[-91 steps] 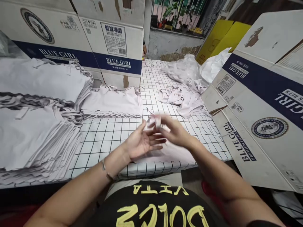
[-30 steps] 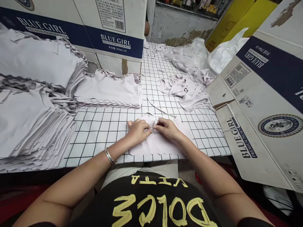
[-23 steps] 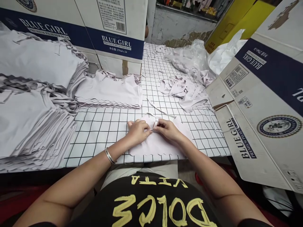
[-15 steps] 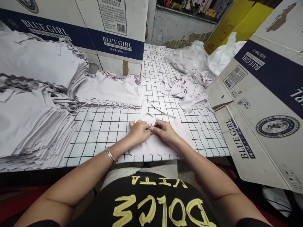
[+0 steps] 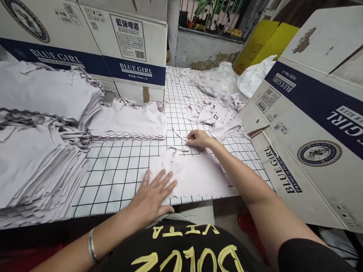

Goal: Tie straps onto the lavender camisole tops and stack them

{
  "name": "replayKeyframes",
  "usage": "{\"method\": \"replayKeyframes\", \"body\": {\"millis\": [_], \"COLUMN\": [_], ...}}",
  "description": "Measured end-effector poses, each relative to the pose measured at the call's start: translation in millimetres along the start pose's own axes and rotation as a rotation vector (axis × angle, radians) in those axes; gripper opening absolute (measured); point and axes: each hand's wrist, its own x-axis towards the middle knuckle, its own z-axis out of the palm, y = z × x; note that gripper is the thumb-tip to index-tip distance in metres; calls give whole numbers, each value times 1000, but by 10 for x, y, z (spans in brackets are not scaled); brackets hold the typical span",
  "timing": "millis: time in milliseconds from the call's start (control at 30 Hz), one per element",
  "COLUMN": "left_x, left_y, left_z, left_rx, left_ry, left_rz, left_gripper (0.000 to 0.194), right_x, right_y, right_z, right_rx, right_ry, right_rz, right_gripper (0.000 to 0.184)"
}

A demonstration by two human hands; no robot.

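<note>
Cloth piece: pale pinkish-white fabric (image 5: 198, 173), lying flat in the lower middle of the frame, right by the table's near edge. Pretty smooth overall, with a wavy cut along the bottom side.
Its top left corner: a narrow strap (image 5: 180, 150) sits up there, kinda curled, with a short end drooping onto the cloth.
Left hand: palm down (image 5: 150, 194), fingers spread wide, fingertips on the cloth's lower left part. Not gripping anything. Silver bangle (image 5: 92, 245) on that wrist.
Right hand: just past the cloth's far edge (image 5: 200, 139), thumb and fingers drawn in close, tips at a thin strip (image 5: 179, 134). Honestly can't tell if they've got hold of it.
Tabletop: white with a black grid (image 5: 113, 162).
Left side of frame: neat piles of similar pale pieces (image 5: 31, 162), straps bunched on top, in front of a BLUE GIRL carton (image 5: 136, 45).
Upper right of centre: crumpled offcuts (image 5: 215, 115), with clear plastic (image 5: 222, 77) behind them.
Far right: another carton (image 5: 300, 121), leaning.
</note>
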Motion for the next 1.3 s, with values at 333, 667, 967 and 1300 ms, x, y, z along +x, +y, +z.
{"method": "replayKeyframes", "body": {"millis": [333,667,967,1300], "left_x": [1325,1224,1374,1736], "left_y": [440,389,611,584], "left_z": [192,234,26,-262], "left_rx": [-206,-195,-1096,-2465], "left_ry": [-186,-179,-149,-198], "left_rz": [502,487,-28,-446], "left_gripper": [71,84,72,17], "right_x": [518,622,-534,-2033], "right_y": [-232,-172,-674,-34], "right_z": [-318,-1264,-1584,-567], "right_rx": [431,-45,-1260,100], "right_ry": [48,288,221,-145], "right_rz": [112,16,-131,-210], "right_gripper": [12,14,23,34]}}
